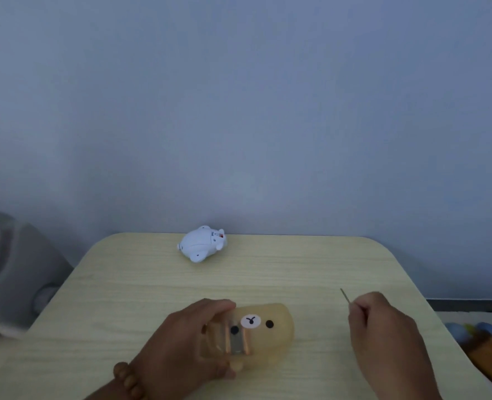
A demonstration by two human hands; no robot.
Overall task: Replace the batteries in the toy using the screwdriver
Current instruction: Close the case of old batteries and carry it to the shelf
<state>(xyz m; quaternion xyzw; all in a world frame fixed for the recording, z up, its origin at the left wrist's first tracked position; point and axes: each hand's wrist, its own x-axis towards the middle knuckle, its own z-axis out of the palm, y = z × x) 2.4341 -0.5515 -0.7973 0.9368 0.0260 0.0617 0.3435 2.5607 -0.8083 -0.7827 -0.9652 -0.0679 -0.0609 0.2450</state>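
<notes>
— Where were your hands just then?

— My left hand (187,339) lay low over the near edge of the worktop (296,272), palm down, wrist bent inward, a beaded bracelet (129,381) on it. Its fingers (218,306) were clamped on a translucent tan case with a bear face (263,330): thumb along the far side, the rest curled underneath at the near side.

— And the right?

— My right hand (383,333) hovered to the right, apart from the case, knuckles up. Its fingers (360,310) were pinched together on the screwdriver (344,295), whose thin shaft poked up and leftward out of my grip. The handle was hidden in my fist.

— The toy?

— The white toy (201,243) lay tipped over at the far edge of the worktop, close to the wall (239,111), well apart from both hands. Whether its battery hatch was open, I could not tell.
</notes>
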